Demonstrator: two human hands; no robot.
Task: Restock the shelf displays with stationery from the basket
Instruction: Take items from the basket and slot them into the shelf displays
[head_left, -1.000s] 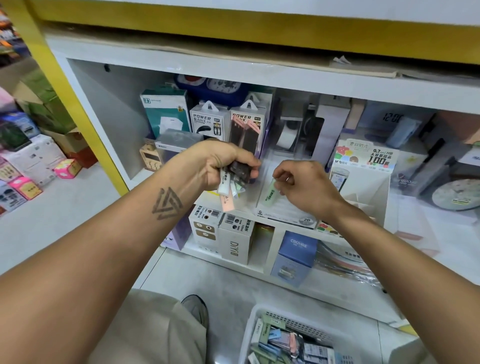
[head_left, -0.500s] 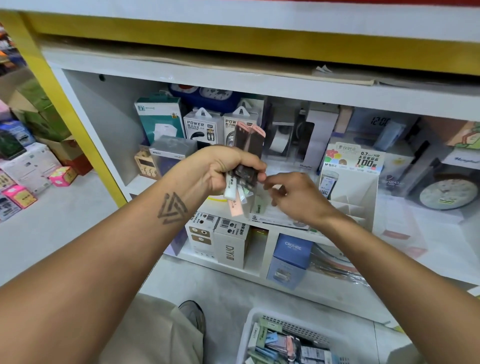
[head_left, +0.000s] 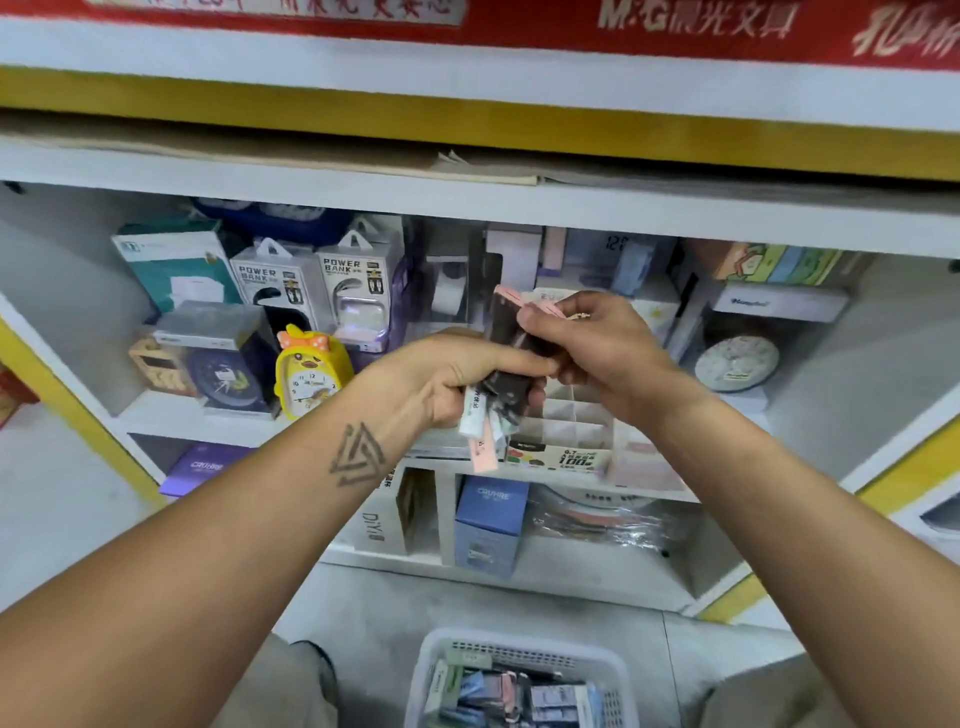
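Since half a second ago the right hand (head_left: 602, 353) has been raised from below the bundle to its top, and a yellow duck clock (head_left: 306, 371) has come into view on the shelf (head_left: 467, 208). A bundle of stationery packs (head_left: 501, 374) is held upright in the left hand (head_left: 447, 374), whose grip is closed around its lower half; white and pink pack ends hang out below the fist. The pink top tab of one pack is pinched between the right thumb and fingertips. Just behind and below the hands, a white divided display box (head_left: 566, 415) stands on the shelf, its cells partly hidden by the hands, so its contents cannot be made out. At the bottom edge a white basket (head_left: 519, 649) is seen on the floor, with more packs lying in it; its lower part is cut off. Open room is left between the hands and the shelf's front edge. Power bank boxes (head_left: 311, 286) stand at the back left, well apart from the bundle. Much of the right side is blurred.
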